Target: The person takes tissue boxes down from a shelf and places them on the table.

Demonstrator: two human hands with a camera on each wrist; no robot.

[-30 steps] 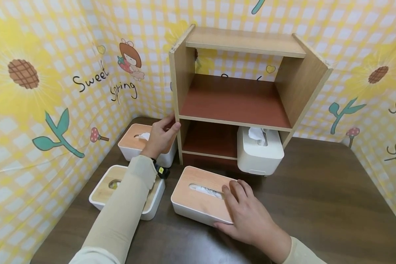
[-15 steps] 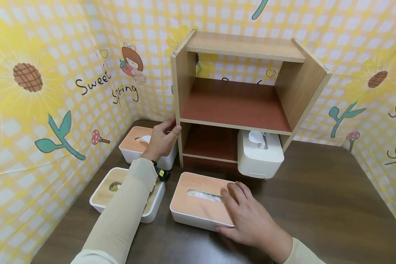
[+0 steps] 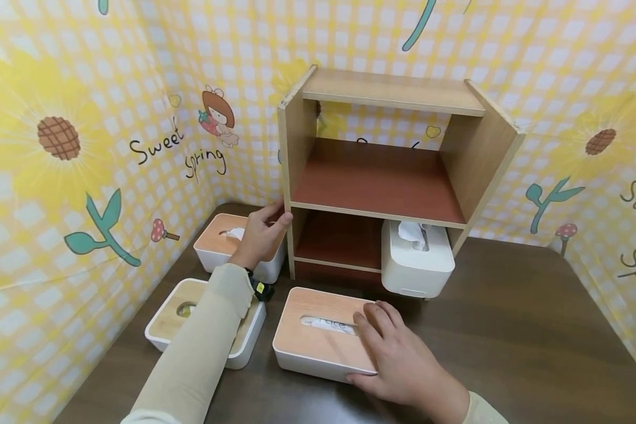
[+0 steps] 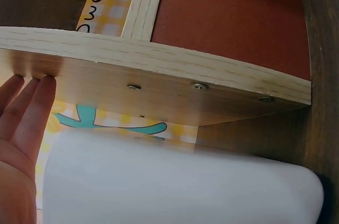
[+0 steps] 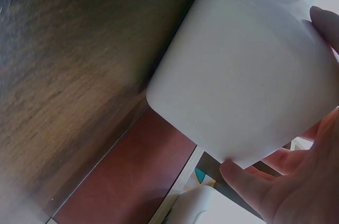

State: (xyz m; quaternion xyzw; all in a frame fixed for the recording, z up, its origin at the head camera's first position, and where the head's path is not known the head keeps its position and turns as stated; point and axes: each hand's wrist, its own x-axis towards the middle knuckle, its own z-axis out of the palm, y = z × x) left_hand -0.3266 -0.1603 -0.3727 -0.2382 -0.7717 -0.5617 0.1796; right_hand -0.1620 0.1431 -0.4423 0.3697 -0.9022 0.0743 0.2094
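Observation:
My right hand [image 3: 403, 354] grips the right end of a white tissue box [image 3: 318, 341] with a light wood lid. The thumb is at its near side and the fingers lie over the lid; in the right wrist view the white end of the box fills the middle. Farther left, my left hand [image 3: 261, 234] reaches to the wooden shelf unit [image 3: 287, 159]. Its straight fingertips touch the outer face of the left side panel [image 4: 164, 94]. Beneath that hand stands another white tissue box [image 3: 212, 235] with an orange-toned wood lid.
An all-white tissue box [image 3: 420, 268] sits on the lower shelf at the right, jutting past the front edge. A pale wood-lidded box [image 3: 169, 312] is partly hidden under the left sleeve. A patterned cloth [image 3: 159, 100] lines the walls behind the dark table [image 3: 530, 330].
The head view has tilted, so everything appears lower. The box in my right hand has turned slightly, its far left corner coming a little nearer. My left hand stays at the side panel.

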